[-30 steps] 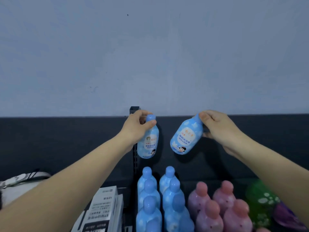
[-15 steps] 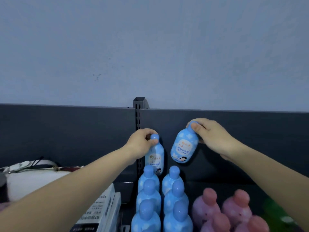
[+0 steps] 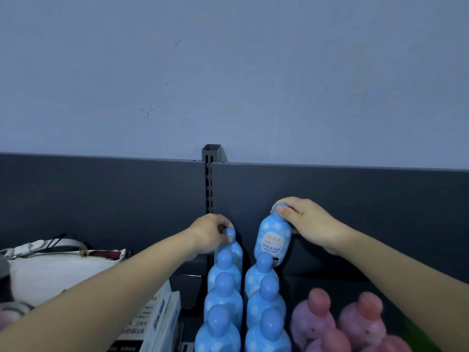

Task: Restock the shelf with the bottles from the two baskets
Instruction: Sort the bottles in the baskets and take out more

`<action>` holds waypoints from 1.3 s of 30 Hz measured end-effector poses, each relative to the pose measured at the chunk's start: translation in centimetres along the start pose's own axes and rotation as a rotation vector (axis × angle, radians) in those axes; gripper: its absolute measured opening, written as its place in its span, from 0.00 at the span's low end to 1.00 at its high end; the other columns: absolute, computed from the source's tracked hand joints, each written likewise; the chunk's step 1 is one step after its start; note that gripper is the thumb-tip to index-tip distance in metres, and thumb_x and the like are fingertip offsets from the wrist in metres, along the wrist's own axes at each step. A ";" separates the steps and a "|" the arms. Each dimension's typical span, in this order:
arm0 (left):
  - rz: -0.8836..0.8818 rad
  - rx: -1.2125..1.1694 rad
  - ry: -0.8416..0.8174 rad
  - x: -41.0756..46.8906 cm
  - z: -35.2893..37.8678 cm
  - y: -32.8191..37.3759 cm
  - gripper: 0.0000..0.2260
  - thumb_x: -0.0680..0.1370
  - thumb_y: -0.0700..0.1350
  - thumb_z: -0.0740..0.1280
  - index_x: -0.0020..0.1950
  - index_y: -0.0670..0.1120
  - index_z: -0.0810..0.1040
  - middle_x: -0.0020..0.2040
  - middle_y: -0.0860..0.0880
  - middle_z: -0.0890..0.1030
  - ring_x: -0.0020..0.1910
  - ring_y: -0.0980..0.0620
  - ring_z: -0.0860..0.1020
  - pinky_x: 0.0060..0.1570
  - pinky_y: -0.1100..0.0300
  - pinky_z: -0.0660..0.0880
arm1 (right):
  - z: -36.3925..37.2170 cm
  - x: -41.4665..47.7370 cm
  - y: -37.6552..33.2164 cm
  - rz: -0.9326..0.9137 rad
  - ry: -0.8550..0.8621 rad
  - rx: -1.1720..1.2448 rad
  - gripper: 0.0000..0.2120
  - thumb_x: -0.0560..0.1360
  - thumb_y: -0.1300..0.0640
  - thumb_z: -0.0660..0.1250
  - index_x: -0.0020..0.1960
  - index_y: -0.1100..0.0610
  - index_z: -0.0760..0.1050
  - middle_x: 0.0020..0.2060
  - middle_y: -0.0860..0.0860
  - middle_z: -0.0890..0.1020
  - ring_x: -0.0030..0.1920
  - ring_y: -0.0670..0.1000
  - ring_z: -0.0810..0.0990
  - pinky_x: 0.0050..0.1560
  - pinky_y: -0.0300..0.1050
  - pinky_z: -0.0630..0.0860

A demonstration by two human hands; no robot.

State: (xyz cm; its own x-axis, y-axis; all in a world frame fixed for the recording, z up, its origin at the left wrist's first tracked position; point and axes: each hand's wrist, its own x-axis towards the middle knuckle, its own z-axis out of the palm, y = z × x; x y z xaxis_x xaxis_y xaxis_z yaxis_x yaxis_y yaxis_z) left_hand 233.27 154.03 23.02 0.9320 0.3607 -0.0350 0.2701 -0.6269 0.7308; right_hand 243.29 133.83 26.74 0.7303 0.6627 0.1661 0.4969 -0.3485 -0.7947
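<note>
**A:** What sits closest to the camera?

**B:** Two rows of blue bottles [image 3: 218,334] run away from the viewer, side by side with their round caps up. Just right of them stand pink bottles [image 3: 368,323], somewhat blurred. To the left lie stacked white boxes [image 3: 162,316] with dark print.

**A:** And the arms?

**B:** Both bare forearms come in from the lower corners and reach to the far end of the blue rows.

**A:** What is the left hand doing?

**B:** The left hand [image 3: 209,235] has its fingers and thumb curled round the cap of the rear bottle [image 3: 235,250]. That bottle is upright, directly behind the last one in the left row. Its base is hidden, so I cannot tell whether it rests on the shelf [image 3: 327,284].

**A:** And the right?

**B:** The right hand [image 3: 308,224] grips the labelled bottle [image 3: 272,240] by its cap, thumb in front and fingers wrapped behind. The bottle leans a little, top toward the right, with its white label facing the camera. It sits above the far end of the right row, and the last cap there covers its lower edge. I cannot tell whether it touches the shelf.

**A:** What is farther back?

**B:** A white bag [image 3: 58,273] with straps lies at the left, near the dark back panel [image 3: 101,199]. A slotted post [image 3: 209,189] splits that panel just above the left hand. Beyond it rises a pale wall [image 3: 228,72] with a few faint marks.
</note>
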 end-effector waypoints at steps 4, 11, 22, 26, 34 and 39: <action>-0.035 -0.017 -0.051 -0.9 -0.6 0.8 0.15 0.78 0.52 0.66 0.63 0.51 0.74 0.57 0.51 0.75 0.52 0.53 0.74 0.42 0.61 0.74 | 0.5 0.1 0.6 0.020 -0.057 0.007 0.10 0.80 0.54 0.59 0.46 0.54 0.79 0.48 0.53 0.81 0.55 0.58 0.78 0.60 0.59 0.74; 0.027 -0.039 0.025 -1.8 -0.7 0.7 0.12 0.80 0.51 0.62 0.61 0.50 0.76 0.60 0.52 0.77 0.61 0.54 0.73 0.60 0.61 0.69 | 2.1 0.3 1.0 0.057 -0.132 -0.105 0.10 0.79 0.52 0.60 0.50 0.53 0.79 0.49 0.47 0.73 0.55 0.50 0.76 0.61 0.53 0.74; 0.053 0.011 -0.039 -2.6 -0.3 0.4 0.15 0.79 0.48 0.65 0.65 0.49 0.73 0.55 0.54 0.75 0.54 0.58 0.72 0.51 0.68 0.66 | 4.0 0.5 1.7 0.120 -0.211 -0.130 0.07 0.78 0.54 0.63 0.52 0.52 0.79 0.42 0.43 0.75 0.48 0.45 0.76 0.60 0.50 0.76; 0.047 0.029 -0.056 -2.7 -0.3 0.4 0.16 0.78 0.49 0.65 0.66 0.51 0.72 0.55 0.54 0.74 0.55 0.57 0.72 0.53 0.65 0.67 | 4.1 0.6 1.7 0.192 -0.180 -0.017 0.05 0.76 0.54 0.67 0.51 0.51 0.76 0.42 0.46 0.76 0.49 0.47 0.77 0.60 0.50 0.76; 0.085 0.169 -0.011 -2.9 -1.0 0.7 0.19 0.77 0.54 0.66 0.66 0.51 0.73 0.62 0.51 0.75 0.60 0.54 0.73 0.61 0.61 0.69 | 3.1 -1.1 0.2 0.146 -0.094 -0.136 0.16 0.74 0.50 0.68 0.60 0.52 0.74 0.53 0.49 0.78 0.53 0.47 0.77 0.53 0.37 0.70; 0.239 0.295 0.045 -4.3 -2.5 3.2 0.18 0.77 0.53 0.65 0.65 0.49 0.74 0.62 0.50 0.77 0.57 0.54 0.75 0.58 0.62 0.70 | 0.2 -4.9 -2.4 0.075 -0.028 -0.202 0.13 0.74 0.51 0.69 0.57 0.50 0.75 0.52 0.48 0.79 0.53 0.46 0.78 0.59 0.41 0.73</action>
State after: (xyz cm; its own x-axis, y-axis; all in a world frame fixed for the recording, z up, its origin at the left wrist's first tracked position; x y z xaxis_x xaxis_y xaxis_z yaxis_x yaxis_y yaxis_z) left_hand 229.56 152.22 27.15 0.9673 0.2065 0.1476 0.1107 -0.8666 0.4866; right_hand 238.40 131.57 27.72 0.7567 0.6472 0.0919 0.5274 -0.5214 -0.6708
